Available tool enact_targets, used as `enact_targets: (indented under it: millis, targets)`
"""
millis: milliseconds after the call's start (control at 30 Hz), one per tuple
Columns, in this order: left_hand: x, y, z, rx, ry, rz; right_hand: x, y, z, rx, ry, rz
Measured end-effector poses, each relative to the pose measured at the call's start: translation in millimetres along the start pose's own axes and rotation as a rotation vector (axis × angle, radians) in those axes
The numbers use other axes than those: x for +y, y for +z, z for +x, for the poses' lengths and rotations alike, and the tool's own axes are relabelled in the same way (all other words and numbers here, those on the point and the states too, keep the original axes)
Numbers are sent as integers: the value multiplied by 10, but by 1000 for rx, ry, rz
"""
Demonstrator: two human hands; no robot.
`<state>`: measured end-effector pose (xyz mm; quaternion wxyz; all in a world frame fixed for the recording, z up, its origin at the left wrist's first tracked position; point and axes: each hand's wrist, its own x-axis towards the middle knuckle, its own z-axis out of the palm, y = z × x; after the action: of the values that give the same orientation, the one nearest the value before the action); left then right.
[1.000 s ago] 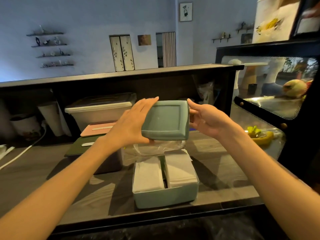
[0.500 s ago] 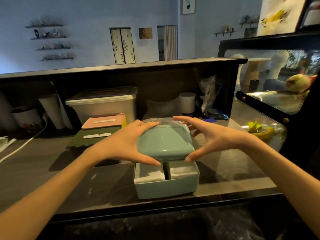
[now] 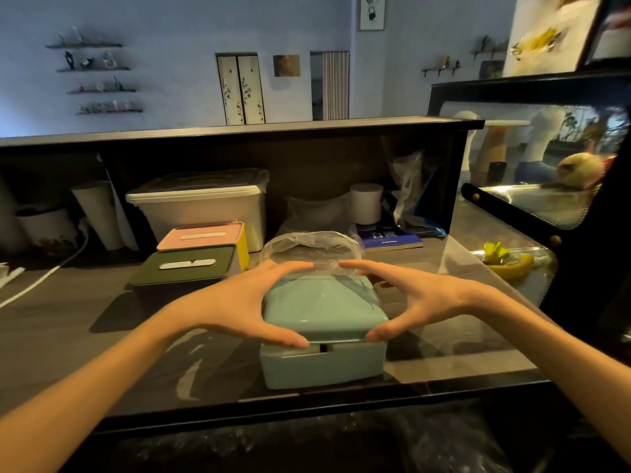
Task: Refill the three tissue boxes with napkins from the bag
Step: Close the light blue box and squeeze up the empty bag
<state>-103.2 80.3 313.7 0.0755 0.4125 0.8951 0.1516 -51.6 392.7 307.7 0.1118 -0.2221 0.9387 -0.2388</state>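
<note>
A teal tissue box (image 3: 324, 368) stands near the counter's front edge. Its teal lid (image 3: 321, 308) sits almost down on it, with a thin gap showing along the front. My left hand (image 3: 239, 298) grips the lid's left side, thumb at the front and fingers at the back. My right hand (image 3: 416, 298) grips the right side the same way. The napkins inside are hidden by the lid. A clear plastic bag (image 3: 309, 247) lies right behind the box. A green-lidded box (image 3: 187, 264) and a pink-lidded box (image 3: 201, 235) stand closed at the left.
A white storage bin (image 3: 201, 203) stands behind the two closed boxes. At the back are a paper roll (image 3: 366, 203) and a blue book (image 3: 389, 238). A glass display case (image 3: 532, 206) with a banana (image 3: 512, 268) closes off the right. A white cable (image 3: 44, 274) crosses the far left.
Both hands have brought the teal lid down from in front of me onto the open box. The napkin stacks seen before are now covered.
</note>
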Motion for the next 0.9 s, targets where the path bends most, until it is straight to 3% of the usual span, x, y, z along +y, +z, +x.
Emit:
enact_targets:
  millis: [233, 900]
  targets:
    - [-107, 24, -110, -110, 18, 0, -8, 46, -13, 8, -41, -78]
    - [-164, 57, -155, -5, 40, -73, -123, -8, -25, -11, 44, -139]
